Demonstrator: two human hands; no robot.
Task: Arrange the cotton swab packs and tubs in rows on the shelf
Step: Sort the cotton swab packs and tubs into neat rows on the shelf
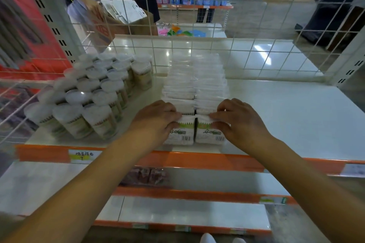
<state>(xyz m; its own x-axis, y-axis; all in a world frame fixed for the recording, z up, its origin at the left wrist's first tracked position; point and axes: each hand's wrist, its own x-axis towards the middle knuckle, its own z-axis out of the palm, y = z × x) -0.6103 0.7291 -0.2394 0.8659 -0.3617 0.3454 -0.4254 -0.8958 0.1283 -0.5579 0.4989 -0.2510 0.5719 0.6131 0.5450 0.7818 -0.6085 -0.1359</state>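
Closest to me, the person's two arms reach over the orange shelf edge (pixel 197 161). The left hand (pixel 158 118) pinches the top flap of the front left pack (pixel 180 134), fingers curled onto the thin white plastic. The right hand (pixel 237 119) does the same with the front right pack (pixel 210 134). The two packs stand side by side, touching, right at the front of the shelf (pixel 286 116).

These packs look light and soft — I think they would squash if squeezed hard. The wrap looks smooth and a bit slippery, so the folded top strip seems the best place to hold, or the flat sides.

Behind them, two rows of packs (pixel 195 81) run straight back toward the wire grid (pixel 217 59).

To the left stand the tubs (pixel 92 94), round and clear with white lids, packed close in rows. They look stiff and harder to crush — best held around the middle.

Farther off, past the grid, people stand by a cardboard box (pixel 110 23).
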